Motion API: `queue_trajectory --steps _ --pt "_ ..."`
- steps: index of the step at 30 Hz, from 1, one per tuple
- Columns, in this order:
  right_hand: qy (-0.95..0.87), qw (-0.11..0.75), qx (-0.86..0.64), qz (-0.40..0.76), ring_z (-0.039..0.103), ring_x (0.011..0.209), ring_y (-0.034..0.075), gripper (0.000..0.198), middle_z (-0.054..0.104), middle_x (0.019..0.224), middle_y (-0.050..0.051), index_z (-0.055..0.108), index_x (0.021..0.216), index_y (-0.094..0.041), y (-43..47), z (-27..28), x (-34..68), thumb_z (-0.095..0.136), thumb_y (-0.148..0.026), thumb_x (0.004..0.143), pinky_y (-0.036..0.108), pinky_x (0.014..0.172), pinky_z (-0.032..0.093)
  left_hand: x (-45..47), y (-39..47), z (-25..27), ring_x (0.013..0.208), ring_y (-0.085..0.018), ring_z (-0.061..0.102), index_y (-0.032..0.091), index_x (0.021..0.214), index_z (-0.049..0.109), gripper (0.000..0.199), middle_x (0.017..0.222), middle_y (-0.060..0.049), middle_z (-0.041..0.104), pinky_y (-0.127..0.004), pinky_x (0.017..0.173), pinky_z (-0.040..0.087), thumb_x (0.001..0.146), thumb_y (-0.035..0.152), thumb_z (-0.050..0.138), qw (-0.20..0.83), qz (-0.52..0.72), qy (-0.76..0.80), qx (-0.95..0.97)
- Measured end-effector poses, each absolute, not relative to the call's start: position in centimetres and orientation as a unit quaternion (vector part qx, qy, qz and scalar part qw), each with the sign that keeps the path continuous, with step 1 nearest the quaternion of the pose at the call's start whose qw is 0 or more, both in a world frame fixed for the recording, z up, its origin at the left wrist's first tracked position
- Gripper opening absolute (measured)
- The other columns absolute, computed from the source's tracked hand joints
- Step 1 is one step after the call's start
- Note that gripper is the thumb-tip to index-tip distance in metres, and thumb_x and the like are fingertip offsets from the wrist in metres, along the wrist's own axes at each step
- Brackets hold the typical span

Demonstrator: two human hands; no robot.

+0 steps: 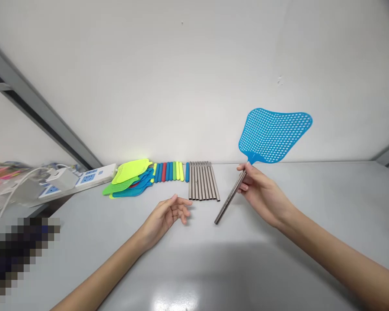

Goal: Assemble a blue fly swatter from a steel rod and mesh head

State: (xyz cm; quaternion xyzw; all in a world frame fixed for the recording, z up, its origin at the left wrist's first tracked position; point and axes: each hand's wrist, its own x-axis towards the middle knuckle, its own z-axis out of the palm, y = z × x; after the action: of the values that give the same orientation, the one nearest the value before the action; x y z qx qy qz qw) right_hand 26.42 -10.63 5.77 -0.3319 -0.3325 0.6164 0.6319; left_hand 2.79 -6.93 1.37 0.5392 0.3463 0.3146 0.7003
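My right hand point(254, 185) is closed around the join of a fly swatter, where its blue perforated head point(274, 134) meets a metal tube point(228, 201). The head points up and to the right, and the tube slants down to the left above the table. My left hand point(168, 211) holds nothing, its fingers loosely curled and apart. Just beyond its fingertips lies a row of several metal tubes point(203, 181). Left of these are several coloured grips point(168, 171) in blue, red, green and yellow. A pile of swatter heads point(129, 177) in yellow, green and blue lies farther left.
A white power strip point(97, 176) with a plugged-in adapter point(63, 179) runs along the table's left edge. Plastic-wrapped items point(6, 181) lie beyond it. The grey table point(327, 207) meets a white wall point(194, 86) at the back.
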Motion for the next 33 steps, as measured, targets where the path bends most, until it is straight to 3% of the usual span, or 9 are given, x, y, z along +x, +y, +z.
queue_trajectory --steps 3,10,13,18,23,29,33 --pt "-0.301 0.642 -0.342 0.617 0.024 0.041 0.004 0.017 0.022 0.049 -0.007 0.054 0.073 -0.018 -9.9 4.9 26.9 0.055 -0.034 0.073 0.019 0.045 0.028 2.8 -6.9 1.3 0.058 -0.012 0.05 0.011 0.088 0.059 0.035 0.07 -0.006 0.057 -0.027 0.063 0.04 0.084 0.033 0.032 0.683 0.307 0.35 0.563" --pt "-0.2 0.581 -0.311 0.725 0.022 0.036 0.006 0.032 0.019 0.038 -0.008 0.038 0.051 -0.016 -8.5 2.0 27.1 0.049 -0.034 0.075 0.02 0.041 0.024 2.9 -7.0 1.1 0.06 -0.013 0.05 0.014 0.092 0.057 0.03 0.071 -0.004 0.056 -0.028 0.065 0.04 0.081 0.034 0.037 0.608 0.305 0.391 0.62" --pt "-0.172 0.576 -0.303 0.74 0.021 0.035 0.006 0.036 0.02 0.037 -0.008 0.035 0.047 -0.016 -8.0 0.5 27.1 0.047 -0.034 0.075 0.021 0.042 0.025 3.1 -7.3 1.0 0.071 -0.015 0.051 0.019 0.098 0.053 0.028 0.075 -0.002 0.056 -0.028 0.074 0.038 0.079 0.034 0.041 0.472 0.338 0.445 0.681" --pt "-0.16 0.59 -0.252 0.75 0.022 0.036 0.006 0.031 0.023 0.037 -0.008 0.038 0.047 -0.016 -7.4 -0.9 27.6 0.045 -0.027 0.076 0.022 0.047 0.03 3.6 -6.8 0.7 0.093 -0.018 0.047 0.023 0.104 0.049 0.029 0.1 -0.003 0.053 -0.027 0.084 0.033 0.078 0.033 0.042 0.239 0.316 0.444 0.803" --pt "-0.181 0.613 -0.254 0.726 0.023 0.036 0.005 0.027 0.026 0.038 -0.007 0.049 0.052 -0.014 -7.5 -1.1 27.6 0.04 -0.025 0.075 0.023 0.049 0.032 4.4 -4.7 0.1 0.111 -0.021 0.034 0.022 0.114 0.04 0.035 0.117 -0.006 0.042 -0.034 0.093 0.025 0.081 0.033 0.036 0.097 0.246 0.414 0.871" --pt "-0.202 0.628 -0.256 0.706 0.024 0.037 0.006 0.023 0.025 0.037 -0.006 0.055 0.059 -0.013 -8.0 -0.9 27.1 0.038 -0.022 0.072 0.021 0.047 0.031 4.6 -3.4 -0.6 0.122 -0.023 0.018 0.022 0.129 0.016 0.053 0.134 -0.008 0.023 -0.042 0.095 0.016 0.082 0.04 0.031 0.038 0.178 0.438 0.881" --pt "-0.212 0.639 -0.262 0.691 0.024 0.036 0.006 0.022 0.025 0.037 -0.006 0.055 0.06 -0.013 -8.2 -0.9 26.9 0.037 -0.02 0.071 0.021 0.047 0.03 4.5 -3.4 -0.8 0.123 -0.023 0.016 0.023 0.131 0.01 0.055 0.135 -0.007 0.023 -0.042 0.094 0.014 0.083 0.042 0.028 0.049 0.147 0.435 0.887"
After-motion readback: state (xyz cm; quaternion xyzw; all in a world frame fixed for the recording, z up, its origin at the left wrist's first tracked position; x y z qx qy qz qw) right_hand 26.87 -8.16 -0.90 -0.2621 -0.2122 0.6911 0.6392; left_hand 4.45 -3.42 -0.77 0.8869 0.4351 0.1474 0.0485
